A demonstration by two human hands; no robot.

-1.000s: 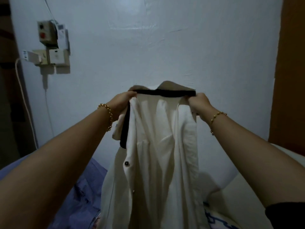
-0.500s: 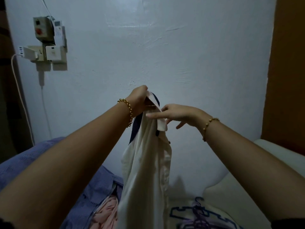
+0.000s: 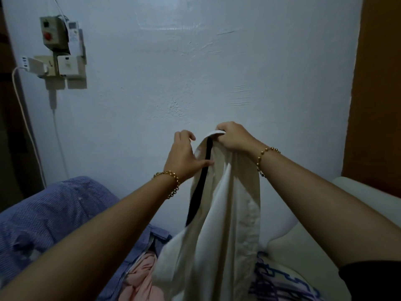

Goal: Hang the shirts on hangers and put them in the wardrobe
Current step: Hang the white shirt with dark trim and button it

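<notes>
A cream white shirt with a black trim strip hangs in the air in front of me, folded lengthwise. My right hand grips its collar at the top. My left hand is beside the collar with relaxed fingers, its thumb touching the cloth near the black strip. Purple and blue plastic hangers lie low at the right, partly hidden behind the shirt. No wardrobe is in view.
A blue checked garment and a pink cloth lie on the bed at lower left. A white cushion sits at right. Switch boxes and a plugged charger hang on the pale wall; a brown panel stands at right.
The shirt was held spread by both hands, then bunched in my left hand. Now my right hand holds the collar and my left hand has let go.
</notes>
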